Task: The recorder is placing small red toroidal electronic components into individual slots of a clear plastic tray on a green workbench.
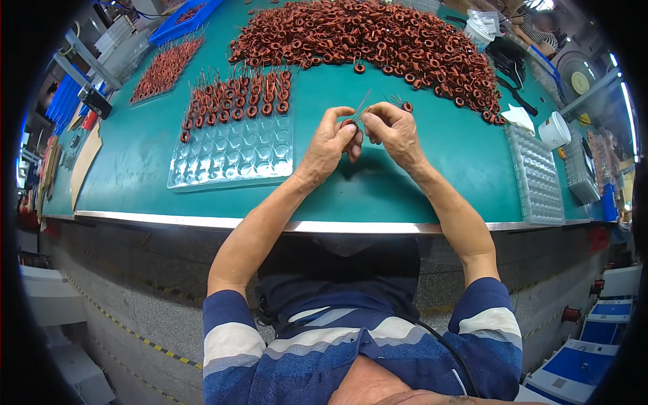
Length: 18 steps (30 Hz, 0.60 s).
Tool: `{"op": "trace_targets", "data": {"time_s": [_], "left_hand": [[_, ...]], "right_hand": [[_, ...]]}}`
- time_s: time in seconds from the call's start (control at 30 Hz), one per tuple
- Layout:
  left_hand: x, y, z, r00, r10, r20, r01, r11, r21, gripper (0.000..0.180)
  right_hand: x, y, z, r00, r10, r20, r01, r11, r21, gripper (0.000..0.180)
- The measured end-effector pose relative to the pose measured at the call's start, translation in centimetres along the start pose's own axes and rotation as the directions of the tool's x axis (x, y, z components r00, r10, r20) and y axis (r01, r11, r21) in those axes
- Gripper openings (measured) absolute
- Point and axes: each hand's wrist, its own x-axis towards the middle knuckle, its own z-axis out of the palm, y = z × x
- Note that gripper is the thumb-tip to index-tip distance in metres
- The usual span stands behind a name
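Note:
Over the green table my left hand (pixel 325 150) is closed, pinching a small ring-shaped copper-wire coil (pixel 349 123) between thumb and fingers. My right hand (pixel 401 138) is closed beside it, thumb and forefinger pinched at the coil's thin wire leads (pixel 365 101). Another coil (pixel 406 106) shows just beyond my right knuckles; whether it touches the hand I cannot tell. Left of my hands lies a clear plastic tray (pixel 177 177) with round pockets. Its far rows hold upright coils (pixel 237 101), leads pointing up, while the near pockets hold none.
A large heap of loose coils (pixel 364 34) covers the table's far side. A filled tray of coils (pixel 165 71) and a blue bin (pixel 162 32) stand far left. On the right are stacked clear trays (pixel 536 179), a white tub (pixel 555 129) and a white cloth (pixel 518 119).

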Motion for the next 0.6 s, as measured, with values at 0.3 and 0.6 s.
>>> {"op": "trace_targets", "data": {"time_s": [0.3,0.6], "left_hand": [[0.1,0.0,0.1,1.000,-0.018,-0.012,0.019,1.000,0.014,0.024],[-0.1,0.2,-0.4,0.996,-0.084,-0.013,0.082,0.992,-0.097,0.025]], "right_hand": [[-0.8,-1.1,1.2,0.994,-0.076,-0.073,0.065,0.988,-0.139,0.021],[0.0,0.4,0.4,0.983,0.035,-0.181,-0.031,0.999,0.025,0.034]]}}
